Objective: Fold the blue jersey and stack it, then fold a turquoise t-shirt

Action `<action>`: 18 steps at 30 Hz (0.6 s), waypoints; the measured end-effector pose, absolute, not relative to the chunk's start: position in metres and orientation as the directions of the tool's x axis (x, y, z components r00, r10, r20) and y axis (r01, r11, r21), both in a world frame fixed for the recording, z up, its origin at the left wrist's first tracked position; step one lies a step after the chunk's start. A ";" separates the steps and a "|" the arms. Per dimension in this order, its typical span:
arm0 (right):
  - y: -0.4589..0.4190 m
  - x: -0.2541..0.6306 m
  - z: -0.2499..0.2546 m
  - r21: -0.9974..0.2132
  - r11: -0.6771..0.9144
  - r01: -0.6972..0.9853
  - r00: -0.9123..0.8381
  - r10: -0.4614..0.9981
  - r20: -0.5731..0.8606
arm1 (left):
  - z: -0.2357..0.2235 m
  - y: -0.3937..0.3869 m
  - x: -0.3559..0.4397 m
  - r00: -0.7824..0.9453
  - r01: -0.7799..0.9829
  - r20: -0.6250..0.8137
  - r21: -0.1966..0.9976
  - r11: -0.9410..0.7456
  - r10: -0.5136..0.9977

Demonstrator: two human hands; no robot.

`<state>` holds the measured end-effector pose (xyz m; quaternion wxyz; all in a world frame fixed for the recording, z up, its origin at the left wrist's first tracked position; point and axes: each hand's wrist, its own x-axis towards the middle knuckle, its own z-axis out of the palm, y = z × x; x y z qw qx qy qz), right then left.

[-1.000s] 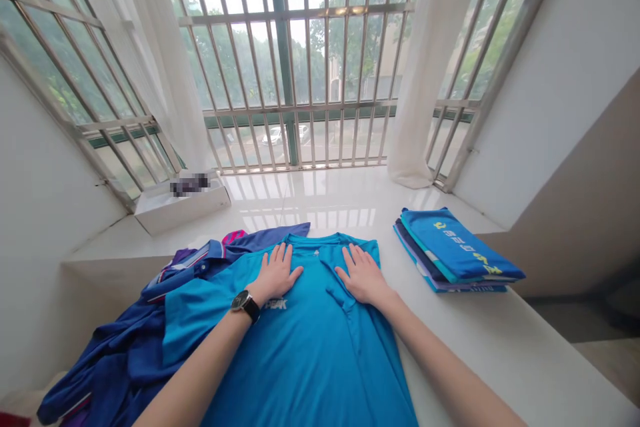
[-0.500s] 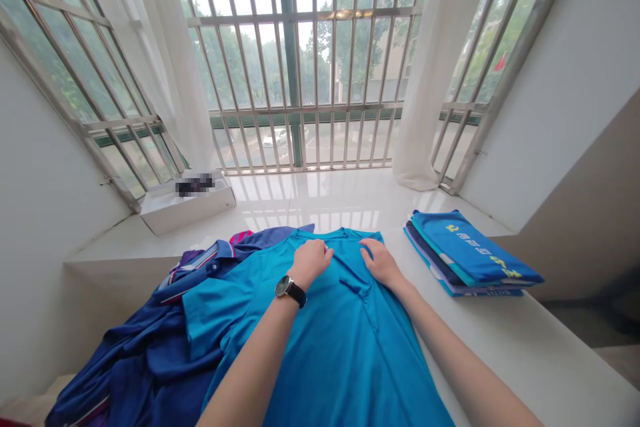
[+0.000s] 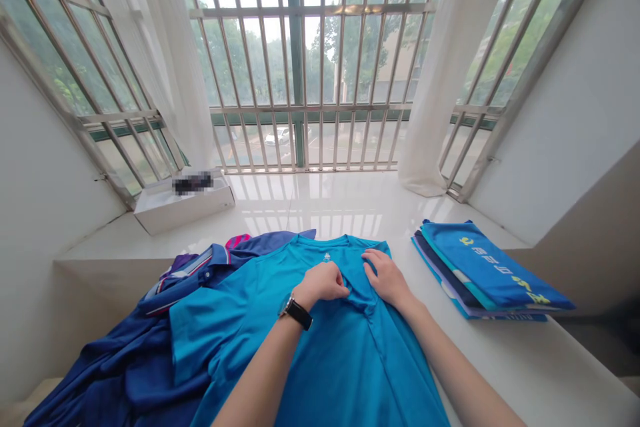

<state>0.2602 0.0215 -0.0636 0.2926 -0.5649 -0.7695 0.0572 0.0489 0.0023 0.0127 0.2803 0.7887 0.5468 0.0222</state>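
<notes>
A teal T-shirt [image 3: 345, 367] lies flat on the white sill, its collar pointing away from me. My left hand [image 3: 320, 282], with a black-strapped wristwatch [image 3: 296, 313] on the wrist, is closed on the shirt's chest. My right hand [image 3: 387, 278] has curled fingers on the same fabric just beside it. A bunched fold of the shirt [image 3: 361, 297] rises between my hands. The shirt's lower part runs toward me, under my forearms.
A heap of dark blue garments [image 3: 120, 360] lies partly under the shirt's left side. A folded stack of blue clothes [image 3: 493, 273] sits to the right. A white box [image 3: 183, 210] with a blurred item stands at the back, before barred windows [image 3: 300, 67] and white curtains [image 3: 440, 73].
My hands have moved closer together and closed on the chest fabric, and the fold between them has grown. The whole scene has shifted slightly in view, with the stack further right.
</notes>
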 end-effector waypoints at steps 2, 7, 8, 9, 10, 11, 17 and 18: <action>0.022 0.260 -0.064 -0.413 0.354 0.839 -0.188 0.901 0.391 | 0.015 0.002 0.042 0.483 0.798 -0.311 0.541 -0.265 0.819; 0.024 0.260 -0.067 -0.403 0.363 0.840 -0.197 0.897 0.396 | 0.024 -0.001 0.034 0.597 0.713 -0.347 0.643 -0.280 0.723; 0.024 0.261 -0.067 -0.403 0.365 0.839 -0.198 0.895 0.399 | 0.025 -0.001 0.035 0.585 0.727 -0.335 0.620 -0.294 0.739; 0.024 0.261 -0.067 -0.404 0.366 0.838 -0.197 0.894 0.403 | 0.025 -0.002 0.036 0.569 0.745 -0.323 0.593 -0.307 0.756; 0.024 0.261 -0.067 -0.406 0.366 0.837 -0.194 0.893 0.406 | 0.025 -0.002 0.037 0.549 0.765 -0.318 0.563 -0.312 0.773; 0.025 0.261 -0.067 -0.407 0.366 0.837 -0.192 0.893 0.408 | 0.024 -0.002 0.038 0.524 0.789 -0.319 0.531 -0.309 0.790; 0.026 0.261 -0.068 -0.401 0.374 0.836 -0.194 0.886 0.421 | 0.016 -0.004 0.042 0.449 0.851 -0.342 0.446 -0.278 0.826; 0.026 0.260 -0.068 -0.399 0.376 0.836 -0.193 0.884 0.426 | 0.015 -0.004 0.043 0.457 0.837 -0.323 0.471 -0.279 0.829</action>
